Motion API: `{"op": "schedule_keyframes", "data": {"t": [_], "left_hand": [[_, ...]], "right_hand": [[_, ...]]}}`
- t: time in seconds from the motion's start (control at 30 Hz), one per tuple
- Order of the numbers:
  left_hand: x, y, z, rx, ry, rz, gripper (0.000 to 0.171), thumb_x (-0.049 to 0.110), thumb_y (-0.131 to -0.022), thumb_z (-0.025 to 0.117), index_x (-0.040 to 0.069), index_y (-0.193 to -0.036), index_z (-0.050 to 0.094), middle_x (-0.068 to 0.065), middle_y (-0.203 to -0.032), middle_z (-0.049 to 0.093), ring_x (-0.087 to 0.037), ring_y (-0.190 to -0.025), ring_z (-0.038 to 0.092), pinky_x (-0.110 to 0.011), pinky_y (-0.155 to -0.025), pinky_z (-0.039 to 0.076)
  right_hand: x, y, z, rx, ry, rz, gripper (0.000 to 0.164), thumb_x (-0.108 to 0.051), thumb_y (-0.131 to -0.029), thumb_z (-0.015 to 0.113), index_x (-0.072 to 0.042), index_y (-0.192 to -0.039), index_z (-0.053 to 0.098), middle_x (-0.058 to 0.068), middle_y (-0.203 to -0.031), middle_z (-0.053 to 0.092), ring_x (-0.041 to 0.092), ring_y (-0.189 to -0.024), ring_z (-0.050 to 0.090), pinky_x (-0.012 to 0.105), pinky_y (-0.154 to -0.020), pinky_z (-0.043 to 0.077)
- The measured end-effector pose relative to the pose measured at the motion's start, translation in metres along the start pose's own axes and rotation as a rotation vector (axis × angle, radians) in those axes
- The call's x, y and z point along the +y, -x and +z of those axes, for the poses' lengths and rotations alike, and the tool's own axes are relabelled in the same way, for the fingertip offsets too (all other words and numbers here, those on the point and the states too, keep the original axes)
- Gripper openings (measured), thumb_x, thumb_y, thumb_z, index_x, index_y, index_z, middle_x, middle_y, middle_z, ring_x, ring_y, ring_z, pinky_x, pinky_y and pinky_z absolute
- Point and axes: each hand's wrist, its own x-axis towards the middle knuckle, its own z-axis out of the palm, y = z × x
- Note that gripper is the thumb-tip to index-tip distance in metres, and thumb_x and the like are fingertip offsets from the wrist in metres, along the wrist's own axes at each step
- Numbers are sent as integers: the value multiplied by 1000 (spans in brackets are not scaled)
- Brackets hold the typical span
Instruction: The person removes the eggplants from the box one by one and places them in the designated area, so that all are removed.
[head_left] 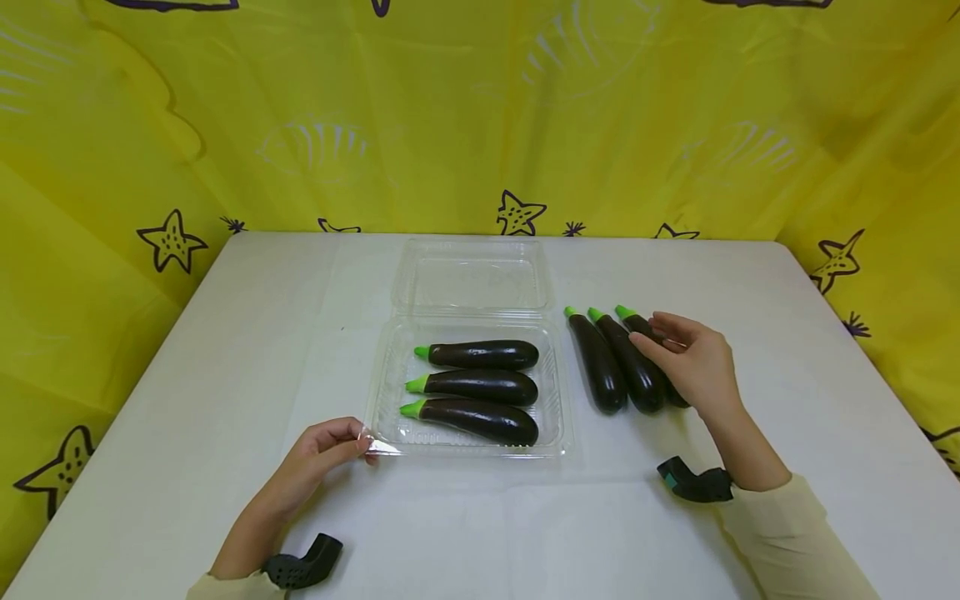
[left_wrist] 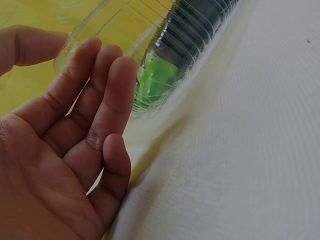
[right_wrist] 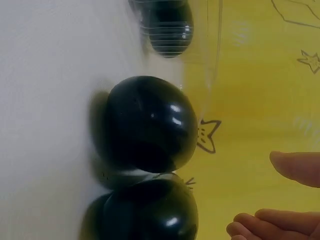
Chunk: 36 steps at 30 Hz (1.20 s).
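An open clear plastic clamshell box [head_left: 558, 400] sits mid-table, its lid [head_left: 471, 279] laid flat behind it. Inside lie three dark purple eggplants [head_left: 483, 387] with green stems pointing left. Right of the box, three more eggplants [head_left: 597, 362] lie side by side on the table. My left hand [head_left: 365, 442] touches the box's front-left corner with nearly straight fingers. In the left wrist view the left hand [left_wrist: 75, 42] meets the ribbed box wall [left_wrist: 120, 25], with a green stem [left_wrist: 157, 80] behind it. My right hand [head_left: 645, 329] rests loosely over the rightmost eggplant [head_left: 636, 323]. The right wrist view shows eggplant ends [right_wrist: 150, 122] beside the right hand's fingers [right_wrist: 265, 222].
The white table [head_left: 487, 525] is walled by a yellow cloth with star prints [head_left: 172, 240] at the back and both sides. Black wrist cameras [head_left: 303, 562] sit on both forearms. Bare tabletop lies left of the box and along the front edge.
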Motion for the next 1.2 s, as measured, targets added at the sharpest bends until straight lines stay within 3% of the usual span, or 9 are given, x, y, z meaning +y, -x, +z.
{"op": "schedule_keyframes", "data": {"t": [0.13, 0.37, 0.67, 1.0, 1.2], "left_hand": [[0, 0, 0, 4, -7, -3, 16, 5, -92, 49, -9, -86, 54, -6, -78, 63, -17, -78, 56, -26, -77, 43], [0, -1, 1, 13, -9, -17, 17, 7, -92, 50, -8, -86, 54, -6, -77, 62, -17, -78, 55, -26, -76, 42], [-1, -2, 0, 7, -3, -13, 17, 7, -92, 50, -8, -85, 54, -6, -77, 62, -18, -79, 55, -26, -77, 41], [-1, -1, 0, 8, -6, -6, 17, 6, -92, 49, -9, -85, 53, -6, -77, 62, -17, -78, 55, -25, -77, 42], [-2, -1, -1, 0, -4, 1, 16, 6, -92, 49, -8, -86, 53, -6, -77, 62, -17, -78, 56, -26, -77, 42]], "right_hand": [[-4, 2, 4, -21, -26, -40, 54, -29, -84, 68, 8, -121, 54, 23, -113, 59, 33, -99, 58, 7, -73, 40], [-18, 7, 13, -70, -53, -83, 50, -24, -83, 69, 7, -119, 56, 22, -113, 59, 32, -100, 59, 8, -75, 41], [-34, 13, 23, -150, -87, -119, 44, -18, -83, 70, 7, -117, 57, 22, -110, 61, 32, -101, 59, 37, -84, 45], [-46, 23, 49, -246, -123, -200, 42, -18, -80, 73, 3, -113, 61, 16, -107, 64, 30, -98, 61, 39, -83, 46], [-50, 27, 57, -273, -119, -202, 41, -20, -80, 73, 2, -112, 62, 14, -106, 64, 31, -96, 61, 43, -83, 46]]}}
